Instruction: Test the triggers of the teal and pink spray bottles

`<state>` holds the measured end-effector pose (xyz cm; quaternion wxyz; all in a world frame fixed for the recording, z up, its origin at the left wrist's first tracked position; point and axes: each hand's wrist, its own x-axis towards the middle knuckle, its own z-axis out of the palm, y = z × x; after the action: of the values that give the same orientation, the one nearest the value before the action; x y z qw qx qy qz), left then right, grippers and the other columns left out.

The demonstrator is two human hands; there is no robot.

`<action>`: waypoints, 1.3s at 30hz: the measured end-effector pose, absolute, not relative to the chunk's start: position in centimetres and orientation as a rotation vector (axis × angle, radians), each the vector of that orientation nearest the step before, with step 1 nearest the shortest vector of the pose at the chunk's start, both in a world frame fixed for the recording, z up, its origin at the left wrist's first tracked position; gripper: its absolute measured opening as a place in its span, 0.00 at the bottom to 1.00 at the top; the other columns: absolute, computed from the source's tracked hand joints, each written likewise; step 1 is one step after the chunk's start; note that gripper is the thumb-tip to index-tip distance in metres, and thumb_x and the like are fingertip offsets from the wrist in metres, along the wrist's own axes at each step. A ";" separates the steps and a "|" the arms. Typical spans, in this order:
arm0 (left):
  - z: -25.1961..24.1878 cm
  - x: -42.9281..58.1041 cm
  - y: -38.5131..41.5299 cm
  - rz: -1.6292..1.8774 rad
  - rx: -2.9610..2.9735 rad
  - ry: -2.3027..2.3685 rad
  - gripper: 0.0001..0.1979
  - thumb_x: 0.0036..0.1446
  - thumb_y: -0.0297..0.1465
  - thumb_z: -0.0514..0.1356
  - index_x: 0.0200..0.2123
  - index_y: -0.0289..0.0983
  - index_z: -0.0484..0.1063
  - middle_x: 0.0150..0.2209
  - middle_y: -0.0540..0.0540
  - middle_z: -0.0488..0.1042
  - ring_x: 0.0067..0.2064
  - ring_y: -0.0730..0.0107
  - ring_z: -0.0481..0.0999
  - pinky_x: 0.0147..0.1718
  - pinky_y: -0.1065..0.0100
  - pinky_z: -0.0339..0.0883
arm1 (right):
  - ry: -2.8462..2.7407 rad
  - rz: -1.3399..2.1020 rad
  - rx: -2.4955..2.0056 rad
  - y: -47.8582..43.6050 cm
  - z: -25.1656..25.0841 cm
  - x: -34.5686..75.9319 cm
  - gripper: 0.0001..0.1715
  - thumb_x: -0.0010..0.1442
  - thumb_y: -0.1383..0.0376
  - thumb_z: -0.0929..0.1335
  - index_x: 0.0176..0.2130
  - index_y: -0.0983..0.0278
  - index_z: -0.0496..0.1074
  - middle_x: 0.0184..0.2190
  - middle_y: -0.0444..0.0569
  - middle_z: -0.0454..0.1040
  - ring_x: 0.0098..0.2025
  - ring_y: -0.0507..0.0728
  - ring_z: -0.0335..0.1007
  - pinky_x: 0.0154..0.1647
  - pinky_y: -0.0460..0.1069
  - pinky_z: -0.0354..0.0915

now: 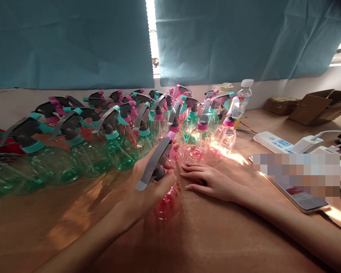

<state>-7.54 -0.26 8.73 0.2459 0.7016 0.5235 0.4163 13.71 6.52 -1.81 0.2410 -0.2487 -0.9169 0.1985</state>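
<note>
My left hand (147,185) is closed around the neck of a pink spray bottle (168,204), just under its grey and pink trigger head. The bottle stands upright on the brown table (216,242), its upper body partly hidden by my fingers. To its right, my right hand (206,180) lies flat on the table with its fingers stretched out, holding nothing. Beyond my fingertips stand more pink spray bottles, among them a clear pink one (197,146) and another (223,138). Green spray bottles stand to the left, the nearest to my left hand being a green one (121,151).
Several rows of spray bottles fill the table's back and left. On the right are a phone (298,193), a power strip (275,142) with plugs and cables, and an open cardboard box (318,106). A white-capped bottle (244,96) stands by the wall, below blue curtains (74,41).
</note>
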 end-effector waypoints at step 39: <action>9.2 -7.2 -0.5 1.242 1.876 1.427 0.05 0.44 0.25 0.56 0.27 0.40 0.67 0.20 0.55 0.64 0.22 0.73 0.64 0.23 0.70 0.63 | -2.582 0.479 -0.696 5.5 -0.6 13.4 0.25 0.67 0.53 0.64 0.59 0.62 0.70 0.60 0.57 0.68 0.62 0.65 0.63 0.61 0.62 0.63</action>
<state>-7.20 -0.48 9.19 0.2364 0.6840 0.5205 0.4530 13.38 5.53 -0.64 0.2110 -0.2504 -0.9290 0.1723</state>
